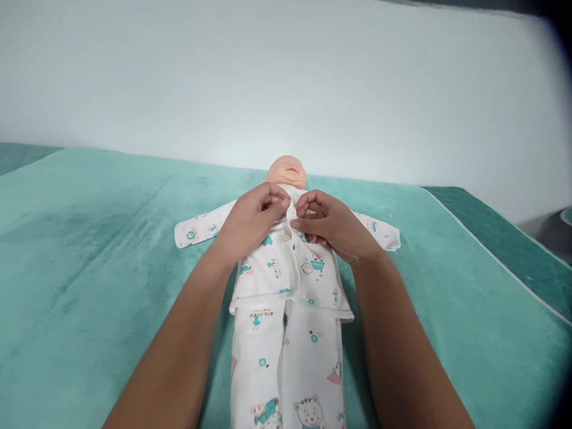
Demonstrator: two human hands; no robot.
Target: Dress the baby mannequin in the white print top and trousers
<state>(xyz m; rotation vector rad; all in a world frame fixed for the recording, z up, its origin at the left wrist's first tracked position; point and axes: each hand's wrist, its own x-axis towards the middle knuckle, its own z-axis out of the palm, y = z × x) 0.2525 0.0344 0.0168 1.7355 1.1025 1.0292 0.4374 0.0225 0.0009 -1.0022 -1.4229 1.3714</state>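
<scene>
A baby doll [288,170] lies on its back on a teal blanket [89,250], head away from me. It wears a white printed shirt [286,268] and matching trousers [286,363]. My left hand [252,220] pinches the left edge of the shirt front near the collar. My right hand [328,223] pinches the right edge beside it, fingertips at a button on the chest. Both hands are closed on the fabric. The shirt's sleeves spread out flat to either side.
The teal blanket covers a wide bed or table, with a darker green edge [504,238] at the right. A plain white wall [286,77] stands behind the doll's head.
</scene>
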